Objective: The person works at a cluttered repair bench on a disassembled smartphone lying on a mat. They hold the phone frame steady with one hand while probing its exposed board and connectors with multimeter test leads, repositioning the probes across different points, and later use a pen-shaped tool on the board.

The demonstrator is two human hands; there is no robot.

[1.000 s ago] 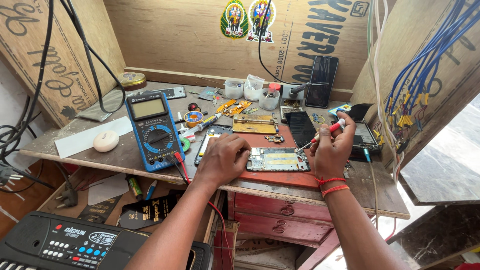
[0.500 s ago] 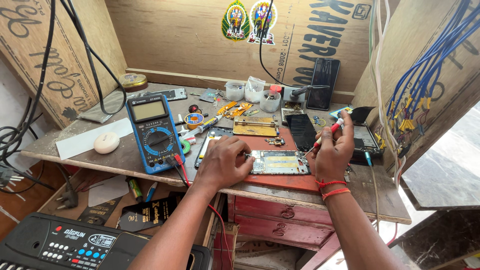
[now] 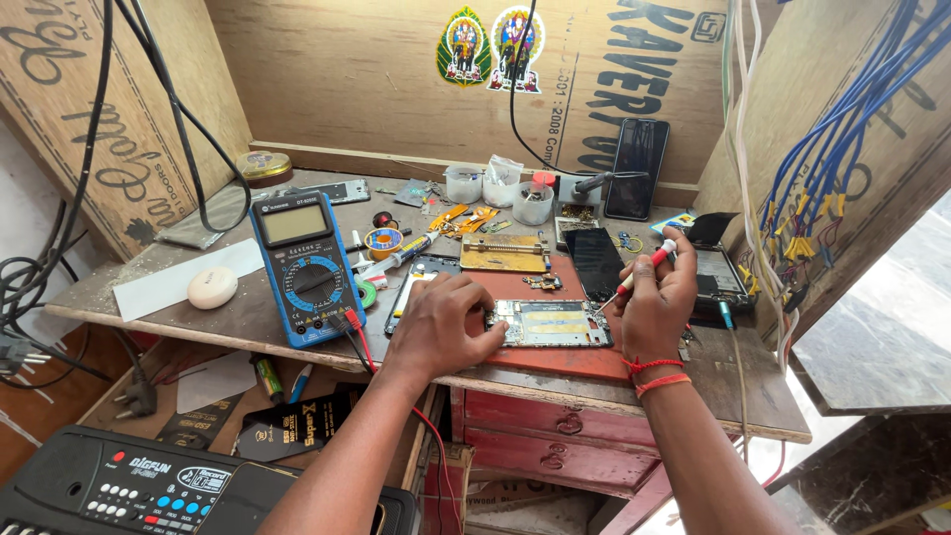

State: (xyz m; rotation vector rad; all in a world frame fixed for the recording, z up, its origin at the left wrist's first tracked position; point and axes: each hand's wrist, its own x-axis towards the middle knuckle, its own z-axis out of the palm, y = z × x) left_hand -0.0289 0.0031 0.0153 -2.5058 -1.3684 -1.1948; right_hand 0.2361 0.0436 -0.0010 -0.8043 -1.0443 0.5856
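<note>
Opened phone (image 3: pixel 551 323) lay flat on red mat (image 3: pixel 555 362) near front edge of bench (image 3: pixel 198 307), back off, board showing. Left hand (image 3: pixel 444 327) pressed down on phone's left end, fingers curled over it, pinning it. Right hand (image 3: pixel 658 302) clenched round red/white screwdriver (image 3: pixel 634 277), tip angled down twd phone's right end; contact w/ phone hard to tell. Blue multimeter (image 3: pixel 305 266) just left of left hand, probe leads trailing off front. Dark phone (image 3: pixel 636 168) propped vs back wall.

One head-worn camera looks steeply down and forward from close above the workbench (image 3: pixel 149 297), facing the plywood back wall (image 3: pixel 347 89)
</note>
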